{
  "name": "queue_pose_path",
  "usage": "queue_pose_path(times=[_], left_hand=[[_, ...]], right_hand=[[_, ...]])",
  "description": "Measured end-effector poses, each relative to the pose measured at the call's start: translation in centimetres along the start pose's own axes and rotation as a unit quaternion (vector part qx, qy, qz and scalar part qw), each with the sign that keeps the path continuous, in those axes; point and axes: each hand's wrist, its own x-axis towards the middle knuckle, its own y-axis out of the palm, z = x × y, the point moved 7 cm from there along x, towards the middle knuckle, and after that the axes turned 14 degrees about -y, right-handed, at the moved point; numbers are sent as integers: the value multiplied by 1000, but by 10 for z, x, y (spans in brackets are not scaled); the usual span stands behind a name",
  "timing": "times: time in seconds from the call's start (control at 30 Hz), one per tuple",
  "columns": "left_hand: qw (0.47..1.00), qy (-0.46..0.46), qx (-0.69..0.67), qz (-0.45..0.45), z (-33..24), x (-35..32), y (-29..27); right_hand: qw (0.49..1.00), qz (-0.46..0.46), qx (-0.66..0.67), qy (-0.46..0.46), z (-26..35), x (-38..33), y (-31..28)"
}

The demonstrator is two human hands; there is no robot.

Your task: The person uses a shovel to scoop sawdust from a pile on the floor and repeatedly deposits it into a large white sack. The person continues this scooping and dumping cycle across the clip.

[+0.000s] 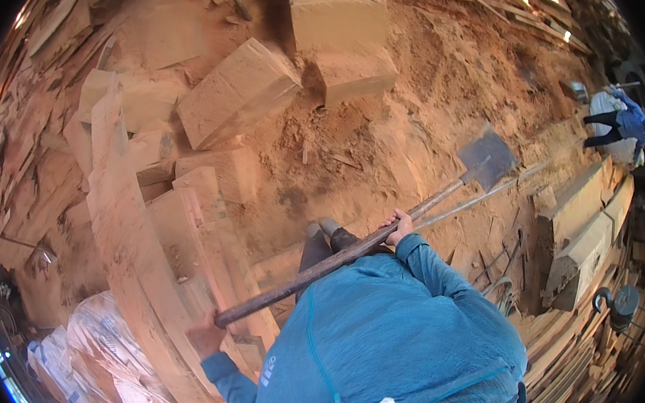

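Observation:
A shovel with a long dark wooden handle point(308, 277) slants across the front of my body. Its flat grey metal blade point(489, 159) is up and to the right, over ground covered in reddish-brown sawdust point(414, 121). My right hand point(399, 228) is closed around the handle partway along, on the blade side of my body. At the opposite end of the handle, my left hand point(207, 335) is closed about the butt, somewhat blurred. Both arms are in blue sleeves. My feet point(322, 228) show just beyond the handle.
Large squared timber blocks point(240, 93) lie ahead and to the left, beside a long plank point(119, 207). White sacks point(106, 348) sit at lower left. Heavy beams point(582, 262), stacked boards point(553, 367) and a hanging hook point(619, 303) are on the right. Another person point(627, 121) bends at far right.

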Motion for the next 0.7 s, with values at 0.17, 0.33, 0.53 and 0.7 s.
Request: queue_pose_path(times=[0.17, 0.33, 0.53, 0.7], left_hand=[[986, 158, -41, -24, -42, 105, -12], [970, 234, -62, -26, -87, 169, -6], [955, 281, -87, -22, -163, 224, 9], [957, 280, -70, -8, -250, 266, 16]], right_hand=[[993, -41, 100, -46, 8, -6, -30], [983, -31, 169, -62, 25, -17, -40], [971, -113, 175, -114, 74, -6, -43], [965, -125, 202, -113, 141, 48, -12]])
